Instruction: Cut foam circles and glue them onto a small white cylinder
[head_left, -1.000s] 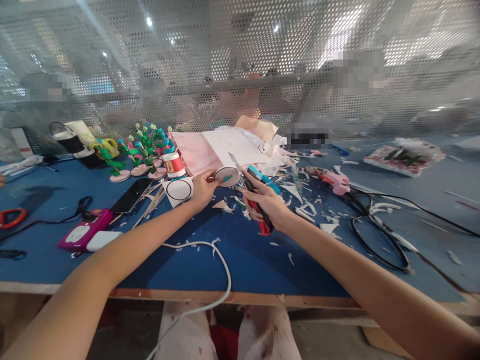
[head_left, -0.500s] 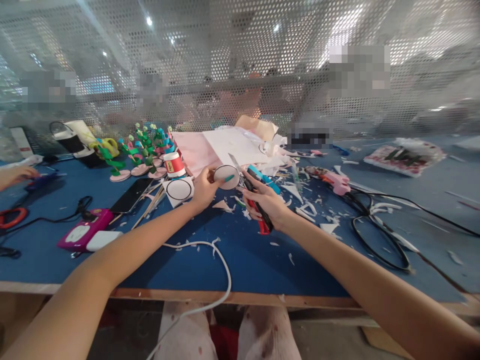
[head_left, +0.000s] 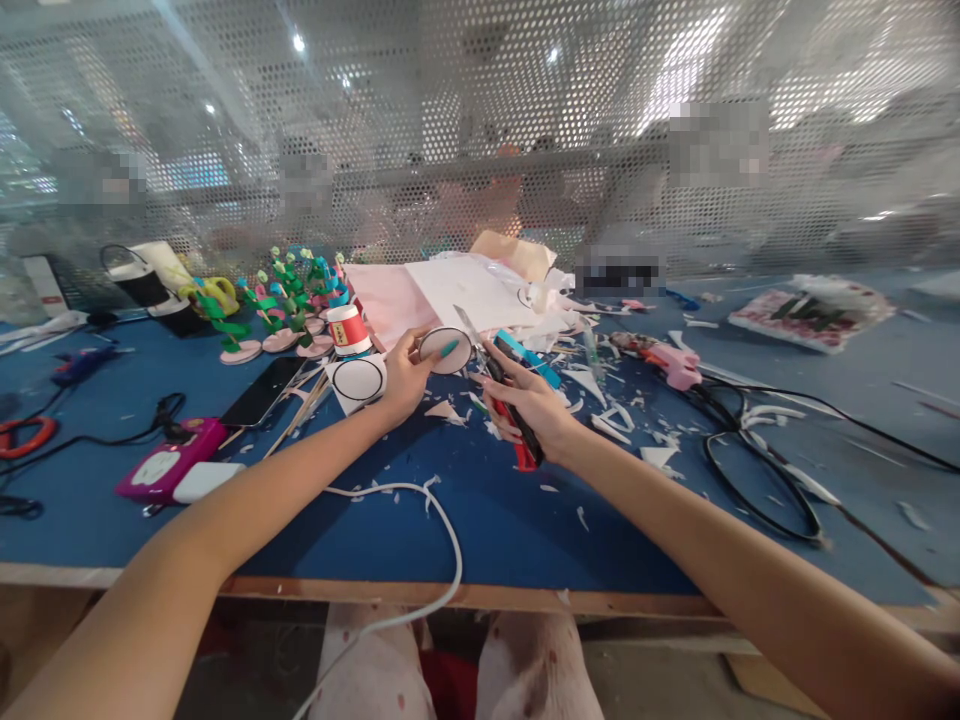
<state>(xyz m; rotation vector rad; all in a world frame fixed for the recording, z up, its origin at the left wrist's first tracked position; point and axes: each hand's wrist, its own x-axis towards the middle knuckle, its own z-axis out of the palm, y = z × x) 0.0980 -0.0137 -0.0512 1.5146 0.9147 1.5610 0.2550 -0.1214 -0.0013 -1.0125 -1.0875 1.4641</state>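
Pinched in my left hand (head_left: 409,378) is a round white disc (head_left: 442,362) with a black line around its rim; my thumb lies across its face. My right hand (head_left: 529,400) grips scissors (head_left: 517,415) by black and red handles. Their pointed blades rise just to the right of the disc, and I cannot tell whether they touch it. Left of my left hand lies a white piece (head_left: 358,379) with a black circle drawn on it. Behind that stands a red and white paper cup (head_left: 348,330).
White and pink sheets (head_left: 469,295) lie at the back. Scraps (head_left: 615,422) litter the blue table right of my hands. A pink glue gun (head_left: 679,365), black cable, magenta power strip (head_left: 169,460), phone (head_left: 262,392) and green twisted plant models (head_left: 285,290) surround the work area. A white cable crosses the front edge.
The disc has shifted slightly left and up with my left hand, turning a little. The scissors stay near it. Another person's hand at the far left has gone from view.
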